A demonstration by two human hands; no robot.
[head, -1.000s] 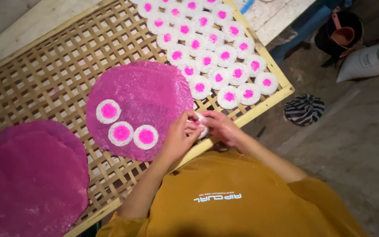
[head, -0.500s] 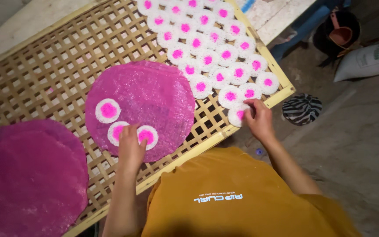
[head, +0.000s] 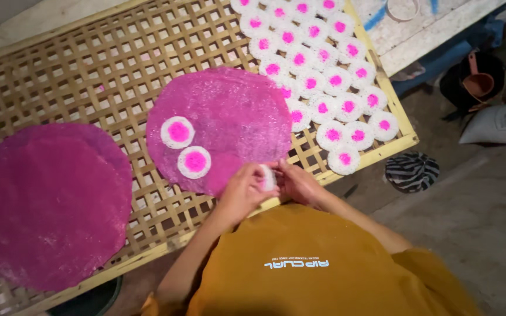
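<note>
My left hand (head: 242, 190) and my right hand (head: 297, 181) meet at the near edge of a bamboo lattice rack (head: 77, 70), both pinching one small white disc (head: 267, 177) with a pink centre. Just beyond them lies a large round pink sheet (head: 235, 117) with two small white, pink-centred discs (head: 178, 132) (head: 194, 162) on its left part. To the right, several more such discs (head: 317, 70) lie in close rows on the rack.
A second large pink sheet (head: 45, 202) covers the rack's near left. Past the rack's right edge are a striped cloth (head: 411, 171) on the floor, a white sack (head: 499, 124) and a dark bucket (head: 475, 82). A white bench (head: 423, 29) stands at the back right.
My left hand lifted one disc off the pink sheet, leaving two there. My right hand left a disc at the end of the rows and came back to meet the left hand.
</note>
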